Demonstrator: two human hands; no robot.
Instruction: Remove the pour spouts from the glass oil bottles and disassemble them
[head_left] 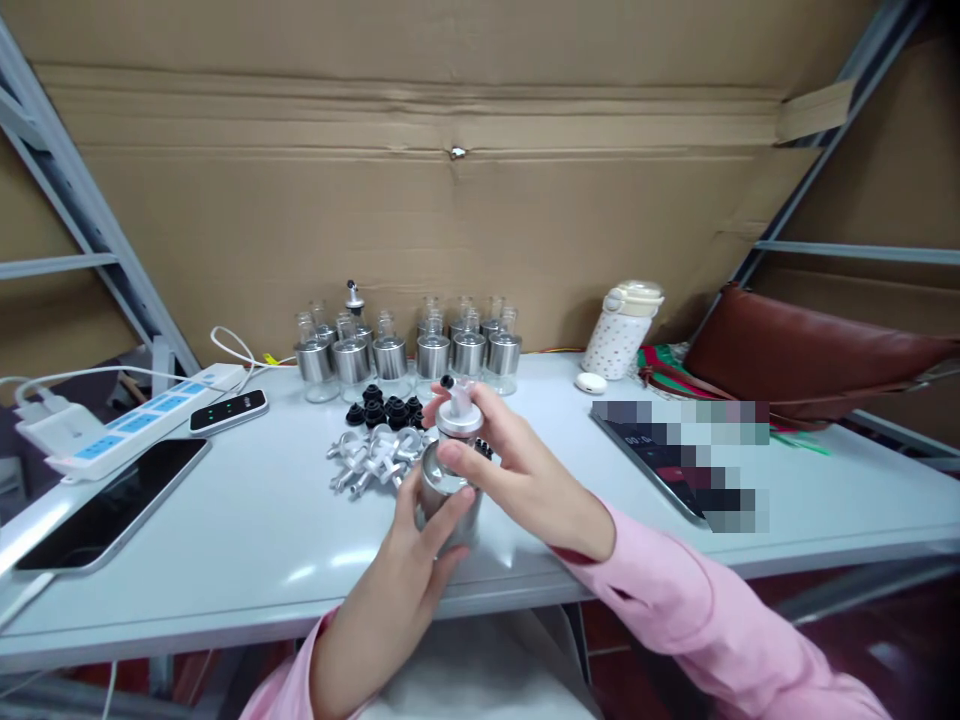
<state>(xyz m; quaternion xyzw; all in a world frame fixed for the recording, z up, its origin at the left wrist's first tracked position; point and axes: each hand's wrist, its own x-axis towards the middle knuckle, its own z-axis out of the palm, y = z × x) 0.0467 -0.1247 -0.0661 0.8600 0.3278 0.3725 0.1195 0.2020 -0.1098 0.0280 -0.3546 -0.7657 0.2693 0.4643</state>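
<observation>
My left hand (pixel 409 570) is wrapped round a small glass bottle with a steel sleeve (pixel 442 490), held over the table's front part. My right hand (pixel 517 470) pinches the silver pourer cap (pixel 459 412) sitting on the bottle's neck. Just behind the bottle lie a heap of silver pourer spouts (pixel 367 455) and a cluster of black stoppers (pixel 384 408). Farther back stand two groups of the same steel-sleeved bottles (pixel 409 350); one of them (pixel 355 305) carries a pourer.
White table (pixel 262 520). A tablet (pixel 112 505), power strip (pixel 127 425) and black remote (pixel 229 410) lie at the left. A dotted white flask (pixel 622 330), a small white puck (pixel 591 382), a dark device (pixel 660 465) and a brown bag (pixel 810 355) are at the right. Cardboard walls the back.
</observation>
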